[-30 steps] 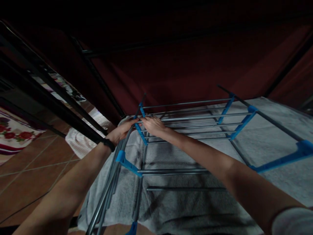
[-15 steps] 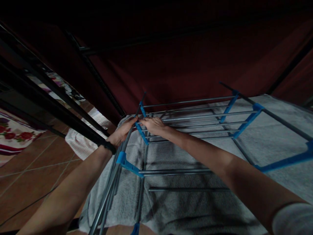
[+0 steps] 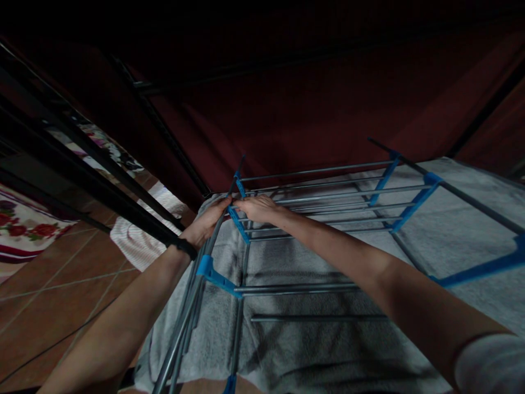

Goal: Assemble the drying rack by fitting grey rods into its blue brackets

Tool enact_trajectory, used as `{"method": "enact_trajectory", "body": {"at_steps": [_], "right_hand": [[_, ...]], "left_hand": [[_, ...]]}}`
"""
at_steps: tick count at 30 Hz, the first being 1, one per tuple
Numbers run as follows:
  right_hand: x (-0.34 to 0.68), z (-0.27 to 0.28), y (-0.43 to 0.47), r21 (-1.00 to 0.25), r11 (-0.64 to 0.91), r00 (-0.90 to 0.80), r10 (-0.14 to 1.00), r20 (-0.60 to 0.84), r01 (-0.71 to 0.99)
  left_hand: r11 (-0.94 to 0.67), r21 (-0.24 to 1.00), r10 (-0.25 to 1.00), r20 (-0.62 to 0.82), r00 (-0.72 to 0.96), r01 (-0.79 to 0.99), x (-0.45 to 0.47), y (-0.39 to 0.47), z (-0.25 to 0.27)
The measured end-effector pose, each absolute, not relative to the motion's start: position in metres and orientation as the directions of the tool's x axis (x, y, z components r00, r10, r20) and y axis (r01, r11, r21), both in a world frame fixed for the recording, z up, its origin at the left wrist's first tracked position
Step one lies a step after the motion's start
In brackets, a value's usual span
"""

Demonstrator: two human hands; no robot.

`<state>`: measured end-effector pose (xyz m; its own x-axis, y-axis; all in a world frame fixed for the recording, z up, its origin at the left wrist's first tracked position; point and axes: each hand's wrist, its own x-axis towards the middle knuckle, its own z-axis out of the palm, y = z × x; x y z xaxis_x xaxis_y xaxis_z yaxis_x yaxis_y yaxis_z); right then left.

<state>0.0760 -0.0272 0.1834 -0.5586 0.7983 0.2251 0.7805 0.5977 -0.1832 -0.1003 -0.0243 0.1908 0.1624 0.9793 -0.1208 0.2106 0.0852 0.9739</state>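
Observation:
A rack frame of grey metal tubes (image 3: 336, 195) with blue plastic brackets stands on a grey blanket (image 3: 303, 350). My left hand (image 3: 207, 221) is closed around the upright side tube, beside the left middle bracket (image 3: 238, 224). Pressed close to it, my right hand (image 3: 257, 208) is closed over the end of a crossbar at that same bracket. Its fingertips and the joint are partly hidden. Nearer to me, a lower blue bracket (image 3: 219, 280) sits on the side tube with a pair of crossbars. On the right side, matching blue brackets (image 3: 416, 202) hold the crossbars' far ends.
One loose metal rod (image 3: 315, 318) lies on the blanket, and several tubes (image 3: 180, 334) lean at its left edge. Black metal bars (image 3: 102, 186) cross the left side. Dark red fabric (image 3: 311, 115) hangs behind. Tiled floor (image 3: 74, 273) and a striped cloth (image 3: 143, 235) show at left.

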Motion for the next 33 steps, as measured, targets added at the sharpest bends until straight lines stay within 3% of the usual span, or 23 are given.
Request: {"method": "enact_trajectory", "body": {"at_steps": [9, 18, 33], "right_hand": [[0.076, 0.190, -0.027, -0.180, 0.557, -0.527, 0.828, 0.193, 0.811], [0.074, 0.184, -0.030, -0.097, 0.582, -0.545, 0.799, 0.254, 0.808], [0.073, 0.187, -0.033, -0.069, 0.569, -0.545, 0.810, 0.218, 0.819]], "left_hand": [[0.143, 0.987, 0.972, -0.128, 0.197, -0.066, -0.104, -0.016, 0.178], [0.115, 0.991, 0.976, -0.100, 0.192, -0.068, -0.103, -0.022, 0.180], [0.074, 0.997, 0.976, -0.068, 0.209, -0.020, -0.104, -0.017, 0.175]]}}
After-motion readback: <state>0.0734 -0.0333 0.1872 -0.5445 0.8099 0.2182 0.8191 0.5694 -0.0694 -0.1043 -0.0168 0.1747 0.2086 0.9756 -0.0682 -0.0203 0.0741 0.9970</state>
